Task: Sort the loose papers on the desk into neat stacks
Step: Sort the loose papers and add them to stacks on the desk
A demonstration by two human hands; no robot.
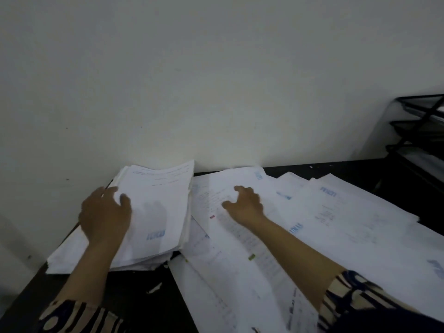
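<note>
A thick stack of white papers lies at the left of the dark desk, against the wall. My left hand rests on the stack's left edge, thumb on the top sheet and fingers over the side. To the right, loose white sheets with blue headings spread over the desk, overlapping each other. My right hand lies on one loose printed sheet beside the stack, fingers bent with the tips pressing the paper.
A black wire tray rack stands at the far right on the desk. A plain white wall rises right behind the papers. A small paper scrap lies on the bare dark desk near the front left.
</note>
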